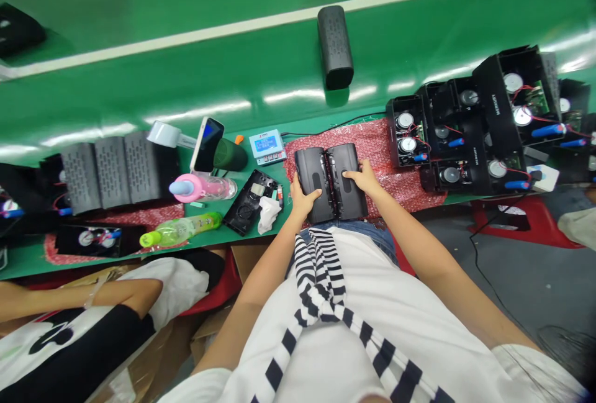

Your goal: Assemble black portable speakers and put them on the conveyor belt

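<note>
L blk speaker shell [313,167] is being gripped by L hand [302,201] at its outer long side, thumb being laid across the top face; R blk speaker shell [349,198] is being gripped likewise by R hand [366,178], thumb being laid on its face too; most other fingers are being hidden, so depth of grip can't be told; both shells are being held side by side, narrow gap betw. inner edges, at the bench's near edge by the lap, reddish bubble wrap [379,142] being spread beyond & to R; whether any wt is being borne by the bench can't be told.

Judging by looks, stiff moulded plastic is being handled, prob. fairly light, maybe a bit slick on smooth parts; thin clip-like bits are being exposed along inner edges, likely the fragile spot; hold is best being taken at outer sides, thumbs flat, inner edges avoided.

To L, blk casing part [246,204] is being flanked by crumpled tissue [269,213], lit LCD unit [267,146] being placed behind; to R, wired spkr boxes [406,133] are being grouped.
</note>
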A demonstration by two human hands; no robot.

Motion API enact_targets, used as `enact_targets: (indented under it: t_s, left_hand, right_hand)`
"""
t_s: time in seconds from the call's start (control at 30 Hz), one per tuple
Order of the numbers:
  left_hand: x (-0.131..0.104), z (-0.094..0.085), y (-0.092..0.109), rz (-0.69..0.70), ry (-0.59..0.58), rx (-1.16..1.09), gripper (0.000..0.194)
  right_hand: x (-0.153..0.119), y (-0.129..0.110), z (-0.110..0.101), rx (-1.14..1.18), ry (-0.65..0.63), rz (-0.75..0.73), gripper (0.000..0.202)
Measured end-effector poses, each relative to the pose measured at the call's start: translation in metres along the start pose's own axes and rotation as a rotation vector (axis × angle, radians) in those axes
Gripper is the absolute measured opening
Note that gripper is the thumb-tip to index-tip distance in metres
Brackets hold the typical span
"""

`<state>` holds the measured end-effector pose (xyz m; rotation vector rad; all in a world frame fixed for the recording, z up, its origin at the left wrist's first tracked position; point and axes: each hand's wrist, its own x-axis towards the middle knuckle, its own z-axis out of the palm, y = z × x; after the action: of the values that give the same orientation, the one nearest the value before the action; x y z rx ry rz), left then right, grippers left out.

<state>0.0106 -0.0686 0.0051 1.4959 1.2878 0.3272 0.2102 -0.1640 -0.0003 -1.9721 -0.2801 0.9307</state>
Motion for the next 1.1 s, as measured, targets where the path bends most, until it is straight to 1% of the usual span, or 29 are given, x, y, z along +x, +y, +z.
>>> enact_targets:
  t_s: [0.17, 0.37, 0.53, 0.83, 1.1]
  left_hand:
    - [0.0018, 0.0013, -0.0019, 0.012, 0.022, 0.005, 0.102]
    - [0.0009, -0.0015, -0.0003, -0.011, 0.007, 0.019, 0.103]
    - [-0.0012, -0.0011, 0.0013, 0.028, 0.027, 0.013, 0.096]
    - [0.0012, 0.0013, -0.0017, -0.023, 0.027, -0.008, 0.102]
    - [0.0008, -0.0021, 0.0031, -0.03, 0.01, 0.016, 0.101]
  right_hand:
    - [0.0031, 0.0026, -0.0001, -0.005, -0.004, 0.009, 0.064]
    - [0.0, 0.002, 0.0027, -0.023, 0.022, -0.025, 0.062]
    - [-0.0015, 0.0031, 0.0027, -0.058, 0.005, -0.049, 0.057]
    - [0.0022, 0.0046, 0.0017, -0.095, -0.019, -0.041, 0.059]
    - [-0.0006, -0.0015, 0.0011, -0.067, 0.0, -0.025, 0.06]
